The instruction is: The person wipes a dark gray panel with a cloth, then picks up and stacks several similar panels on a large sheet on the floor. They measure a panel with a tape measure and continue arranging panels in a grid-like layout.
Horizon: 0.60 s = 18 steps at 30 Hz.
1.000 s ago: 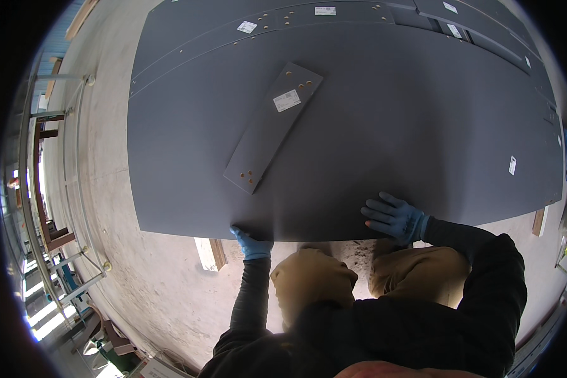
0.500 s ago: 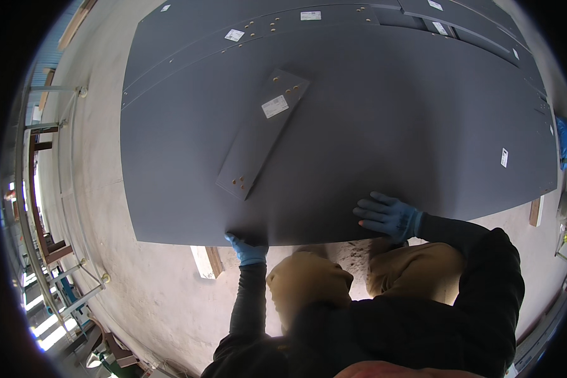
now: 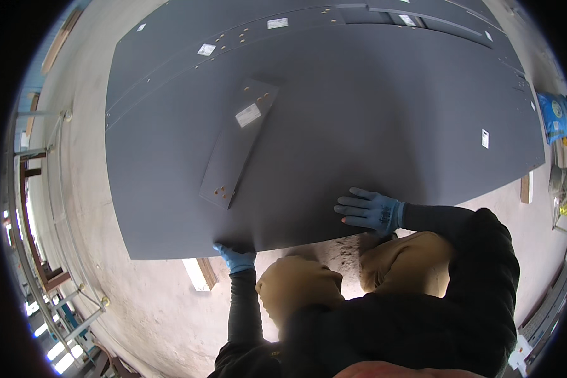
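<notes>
A large dark grey panel (image 3: 321,138) spreads out in front of me. At its near edge, left of my knees, my left hand (image 3: 238,259) in a blue glove grips the panel; its other fingers are mostly hidden at the edge. My right hand (image 3: 370,211), gloved the same way, lies flat on top near that edge, fingers spread, one fingertip bare. A narrow grey board (image 3: 236,151) with a white label (image 3: 247,115) and several small holes at both ends rests slantwise on the panel, beyond my left hand.
More grey panels (image 3: 176,57) with labels and holes lie along the far side. Wooden blocks (image 3: 198,274) show at the panel's near edge. To the left stands a metal rack on wheels (image 3: 57,208); at the right is a blue bag (image 3: 555,118).
The whole view has shifted, so the panel and board appear further left and slightly turned. Both hands keep nearly the same places on the panel.
</notes>
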Available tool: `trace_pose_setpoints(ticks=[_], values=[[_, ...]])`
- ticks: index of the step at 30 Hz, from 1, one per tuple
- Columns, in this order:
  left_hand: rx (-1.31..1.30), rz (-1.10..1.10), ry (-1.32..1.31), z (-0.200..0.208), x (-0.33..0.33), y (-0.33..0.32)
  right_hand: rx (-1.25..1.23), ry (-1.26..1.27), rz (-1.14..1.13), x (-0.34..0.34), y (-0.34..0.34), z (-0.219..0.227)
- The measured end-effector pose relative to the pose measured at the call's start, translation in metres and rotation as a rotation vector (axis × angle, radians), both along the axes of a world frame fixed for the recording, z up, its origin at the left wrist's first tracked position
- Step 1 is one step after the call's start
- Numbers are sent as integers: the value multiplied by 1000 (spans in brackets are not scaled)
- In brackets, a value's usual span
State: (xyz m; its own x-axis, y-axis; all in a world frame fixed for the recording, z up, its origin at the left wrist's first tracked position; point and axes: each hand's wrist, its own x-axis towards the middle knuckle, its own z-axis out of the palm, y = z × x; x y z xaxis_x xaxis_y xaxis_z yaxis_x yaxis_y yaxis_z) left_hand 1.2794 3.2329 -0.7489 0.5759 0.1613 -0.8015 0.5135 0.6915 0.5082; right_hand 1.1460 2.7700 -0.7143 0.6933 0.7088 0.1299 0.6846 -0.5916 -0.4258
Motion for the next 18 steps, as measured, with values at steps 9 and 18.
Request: trace_pose_setpoints(ticks=[9, 18], values=[[1890, -416, -109, 21, 25, -12, 117, 32, -249, 6, -26, 23], [1988, -1179, -791, 61, 132, -85, 61, -137, -427, 3, -53, 4]])
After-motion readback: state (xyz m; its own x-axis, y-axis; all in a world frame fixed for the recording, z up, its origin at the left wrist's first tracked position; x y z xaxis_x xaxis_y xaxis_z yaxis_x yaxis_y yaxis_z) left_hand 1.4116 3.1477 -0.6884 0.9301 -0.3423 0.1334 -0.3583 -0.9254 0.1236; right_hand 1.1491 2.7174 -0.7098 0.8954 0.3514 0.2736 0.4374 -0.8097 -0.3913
